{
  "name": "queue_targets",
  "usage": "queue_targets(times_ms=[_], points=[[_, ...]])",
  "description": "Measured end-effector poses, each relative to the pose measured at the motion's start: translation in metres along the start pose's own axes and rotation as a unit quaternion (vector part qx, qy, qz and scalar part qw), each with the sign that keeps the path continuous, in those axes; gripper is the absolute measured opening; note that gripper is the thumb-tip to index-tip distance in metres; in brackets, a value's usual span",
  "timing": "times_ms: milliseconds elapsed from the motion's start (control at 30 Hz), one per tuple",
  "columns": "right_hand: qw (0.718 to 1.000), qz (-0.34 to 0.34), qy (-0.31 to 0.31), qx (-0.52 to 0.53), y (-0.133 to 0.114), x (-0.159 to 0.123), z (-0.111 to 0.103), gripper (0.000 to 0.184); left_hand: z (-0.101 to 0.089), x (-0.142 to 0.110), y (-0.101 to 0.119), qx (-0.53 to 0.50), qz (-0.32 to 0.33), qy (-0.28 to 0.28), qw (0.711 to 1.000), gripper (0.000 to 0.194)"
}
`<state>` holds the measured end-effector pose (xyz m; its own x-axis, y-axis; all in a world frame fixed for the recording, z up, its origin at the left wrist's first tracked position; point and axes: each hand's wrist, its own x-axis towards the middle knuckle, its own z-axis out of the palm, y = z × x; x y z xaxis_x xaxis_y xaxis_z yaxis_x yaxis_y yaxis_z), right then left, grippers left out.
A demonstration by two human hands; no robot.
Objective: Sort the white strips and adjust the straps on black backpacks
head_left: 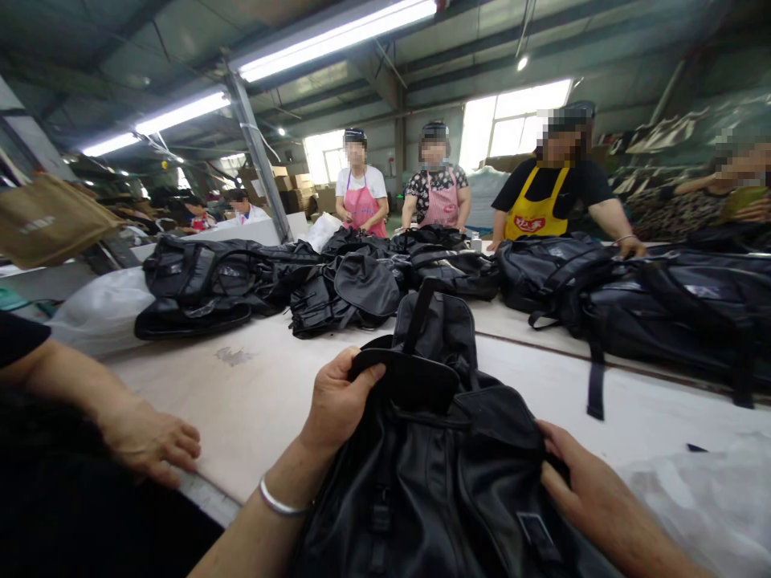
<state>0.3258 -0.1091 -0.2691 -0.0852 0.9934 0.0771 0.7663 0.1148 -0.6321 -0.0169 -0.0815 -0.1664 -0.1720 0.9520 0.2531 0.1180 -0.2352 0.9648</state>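
Observation:
A black backpack point(434, 474) with flaps, straps and buckles lies before me, at the near edge of the table. My left hand point(337, 397), with a silver bangle on its wrist, pinches the edge of a rounded flap point(415, 381) and holds it raised. At the right side of the backpack, my right hand point(578, 474) grips the edge by a second flap point(503, 417); some of its fingers are hidden behind the material. Beyond the raised flap, a back panel with a strap point(446, 329) stands up from the backpack.
More black backpacks point(367, 289) are heaped across the white table point(283, 377). A co-worker's hand point(153, 437) rests at the table edge on my left. Clear plastic point(704, 490) lies at right, a white bag point(99, 309) at left. Several people stand across the table.

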Motion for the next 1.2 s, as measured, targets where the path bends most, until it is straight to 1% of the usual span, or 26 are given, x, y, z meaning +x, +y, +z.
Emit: queue_targets(times_ms=[100,167,200,233,300,367,433,467,533,567,600,633,700,733,767,800,833,867,900,967,1033,1067,1100,1133,1167,1200], points=[[0.997,0.067,0.010,-0.043,0.000,0.003,-0.009,0.058,0.000,-0.002,-0.002,-0.094,0.000,0.062,0.994,0.023],[0.994,0.084,0.032,-0.063,-0.004,0.005,-0.018,0.063,-0.002,-0.003,-0.005,-0.151,0.000,0.085,0.985,0.023],[0.994,0.064,0.049,-0.069,-0.008,0.006,-0.023,0.064,-0.003,-0.004,-0.006,-0.173,-0.001,0.093,0.980,0.023],[0.995,0.028,0.065,-0.069,-0.016,0.007,-0.027,0.063,-0.003,-0.005,-0.005,-0.190,-0.001,0.099,0.977,0.023],[0.993,-0.065,0.075,-0.056,-0.039,0.008,-0.034,0.057,-0.004,-0.008,-0.002,-0.207,0.000,0.102,0.973,0.023],[0.988,-0.143,0.049,-0.036,-0.071,0.009,-0.035,0.054,-0.003,-0.011,0.003,-0.215,0.008,0.094,0.972,0.022],[0.979,-0.203,0.022,-0.027,-0.104,0.011,-0.029,0.058,-0.002,-0.013,0.008,-0.220,0.017,0.082,0.972,0.023],[0.973,-0.230,0.009,-0.028,-0.118,0.012,-0.025,0.056,-0.002,-0.014,0.009,-0.220,0.018,0.075,0.972,0.023],[0.963,-0.268,-0.012,-0.028,-0.136,0.018,-0.019,0.039,-0.005,-0.014,0.010,-0.215,0.015,0.061,0.975,0.023],[0.963,-0.270,-0.012,-0.022,-0.138,0.023,-0.018,0.029,-0.008,-0.015,0.009,-0.209,0.012,0.054,0.976,0.022],[0.967,-0.254,-0.004,-0.013,-0.136,0.030,-0.020,0.025,-0.011,-0.015,0.008,-0.202,0.010,0.049,0.978,0.021],[0.975,-0.221,0.016,-0.004,-0.130,0.038,-0.024,0.025,-0.015,-0.015,0.006,-0.195,0.010,0.045,0.980,0.020],[0.991,-0.115,0.068,-0.022,-0.110,0.057,-0.038,0.027,-0.021,-0.017,0.004,-0.184,0.016,0.038,0.982,0.017],[0.993,-0.058,0.083,-0.061,-0.100,0.066,-0.046,0.027,-0.023,-0.018,0.003,-0.179,0.020,0.032,0.983,0.015],[0.990,-0.013,0.079,-0.117,-0.091,0.074,-0.054,0.027,-0.024,-0.020,0.002,-0.174,0.022,0.023,0.984,0.014],[0.982,0.013,0.071,-0.172,-0.086,0.079,-0.060,0.027,-0.025,-0.021,0.002,-0.168,0.021,0.012,0.986,0.015],[0.975,0.015,0.065,-0.212,-0.084,0.081,-0.064,0.028,-0.025,-0.023,0.003,-0.160,0.018,0.002,0.987,0.017],[0.973,-0.006,0.063,-0.222,-0.088,0.080,-0.067,0.030,-0.024,-0.024,0.004,-0.150,0.014,-0.008,0.989,0.020],[0.977,-0.047,0.065,-0.197,-0.097,0.075,-0.068,0.033,-0.023,-0.025,0.005,-0.139,0.011,-0.016,0.990,0.021],[0.983,-0.158,0.050,-0.080,-0.126,0.061,-0.064,0.044,-0.023,-0.027,0.009,-0.109,0.013,-0.023,0.994,0.020],[0.963,-0.264,-0.005,0.046,-0.162,0.046,-0.058,0.059,-0.023,-0.029,0.014,-0.064,0.028,-0.033,0.997,0.017],[0.947,-0.307,-0.024,0.090,-0.179,0.041,-0.054,0.060,-0.024,-0.031,0.016,-0.035,0.040,-0.041,0.998,0.014],[0.930,-0.345,-0.035,0.125,-0.194,0.037,-0.050,0.053,-0.025,-0.034,0.018,0.000,0.054,-0.048,0.997,0.012],[0.914,-0.374,-0.038,0.151,-0.206,0.037,-0.046,0.040,-0.026,-0.037,0.020,0.038,0.073,-0.052,0.995,0.010],[0.902,-0.395,-0.040,0.172,-0.214,0.037,-0.043,0.028,-0.027,-0.041,0.022,0.078,0.092,-0.051,0.991,0.008],[0.893,-0.406,-0.048,0.186,-0.220,0.039,-0.040,0.022,-0.027,-0.045,0.023,0.116,0.110,-0.048,0.986,0.006]])
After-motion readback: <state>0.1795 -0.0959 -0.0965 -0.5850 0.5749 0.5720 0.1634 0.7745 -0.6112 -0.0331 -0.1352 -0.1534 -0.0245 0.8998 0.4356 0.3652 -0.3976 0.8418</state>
